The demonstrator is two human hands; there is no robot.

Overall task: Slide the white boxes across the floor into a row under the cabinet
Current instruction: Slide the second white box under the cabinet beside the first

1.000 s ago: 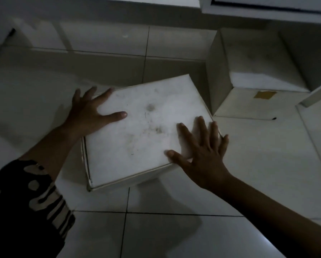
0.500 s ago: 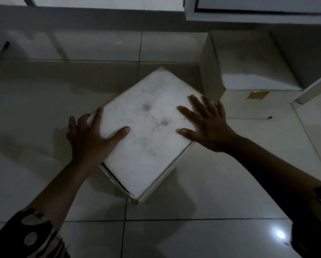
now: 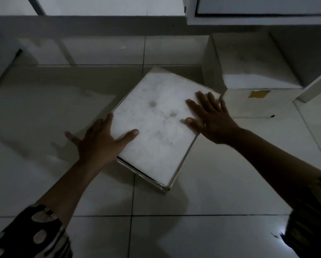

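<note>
A white box (image 3: pixel 156 127) with a smudged lid lies on the tiled floor, turned at an angle. My left hand (image 3: pixel 98 140) lies flat against its near-left edge, thumb on the lid, fingers spread. My right hand (image 3: pixel 210 116) presses flat on the lid's right side with straight fingers. A second white box (image 3: pixel 249 71) with a brown tape patch stands at the right under the cabinet (image 3: pixel 258 17). The angled box's far-right corner is close to it.
The white cabinet's bottom edge runs along the top of the view, with shadowed floor (image 3: pixel 81 53) beneath it to the left of the second box. A white panel edge (image 3: pixel 316 84) sticks in at the right. Pale floor tiles surround the boxes.
The box has kept turning clockwise and shifted right toward the second box. My left hand slid down to its near-left edge; my right hand moved up along its right side.
</note>
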